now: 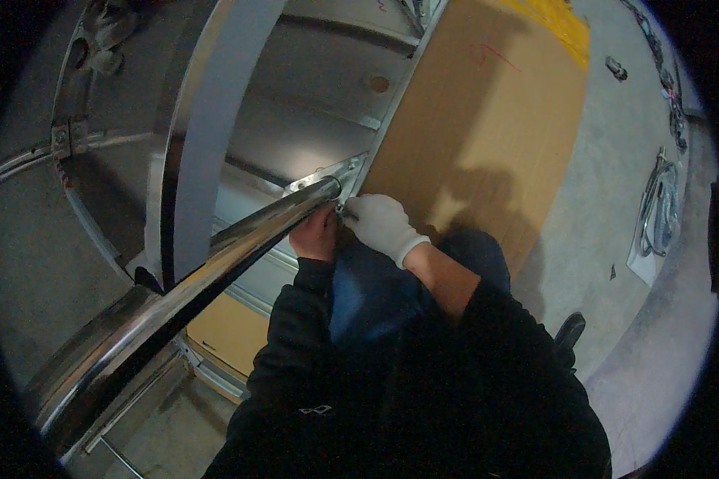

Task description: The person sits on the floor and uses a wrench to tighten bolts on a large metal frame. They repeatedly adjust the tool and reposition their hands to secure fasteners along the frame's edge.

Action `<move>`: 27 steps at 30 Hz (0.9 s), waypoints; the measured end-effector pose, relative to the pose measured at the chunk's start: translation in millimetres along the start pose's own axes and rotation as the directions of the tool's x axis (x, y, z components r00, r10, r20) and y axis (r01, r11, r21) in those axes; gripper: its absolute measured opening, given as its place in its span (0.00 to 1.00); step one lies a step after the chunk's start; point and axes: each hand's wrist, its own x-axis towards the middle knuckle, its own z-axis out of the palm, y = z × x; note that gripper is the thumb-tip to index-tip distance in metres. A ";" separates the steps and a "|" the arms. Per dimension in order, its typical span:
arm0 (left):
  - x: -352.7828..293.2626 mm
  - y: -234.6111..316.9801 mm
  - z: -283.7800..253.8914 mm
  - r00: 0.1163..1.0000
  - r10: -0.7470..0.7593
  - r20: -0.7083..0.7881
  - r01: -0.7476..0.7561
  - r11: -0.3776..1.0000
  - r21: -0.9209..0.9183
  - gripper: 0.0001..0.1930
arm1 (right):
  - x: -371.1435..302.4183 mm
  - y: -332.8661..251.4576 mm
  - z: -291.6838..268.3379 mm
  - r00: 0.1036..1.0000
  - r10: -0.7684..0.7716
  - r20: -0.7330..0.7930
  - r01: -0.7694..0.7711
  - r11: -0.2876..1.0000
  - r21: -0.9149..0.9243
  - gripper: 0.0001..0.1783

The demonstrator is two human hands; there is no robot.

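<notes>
My right hand (379,224), in a white glove, is closed near the end of a shiny metal tube (252,231), its fingertips pinched on something small and dark that I cannot make out. Just left of it, my bare left hand (315,234) is curled close beneath the tube; the tube hides part of its fingers and whatever they hold. Beyond both hands, a metal bracket plate (327,176) with holes joins the frame at the tube's far end.
A long brown cardboard sheet (471,120) lies right of the metal frame, yellow wrapping (555,32) at its far end. An upright grey metal post (216,136) rises at left. Coiled cable (659,211) lies on the floor at right, with a small dark object (616,69) farther off.
</notes>
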 end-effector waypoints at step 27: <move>3.6 -1.7 -5.7 0.987 0.159 -0.034 -0.159 0.987 0.021 0.15 | 2.9 1.6 4.7 0.999 0.020 0.046 -0.029 0.979 0.200 0.15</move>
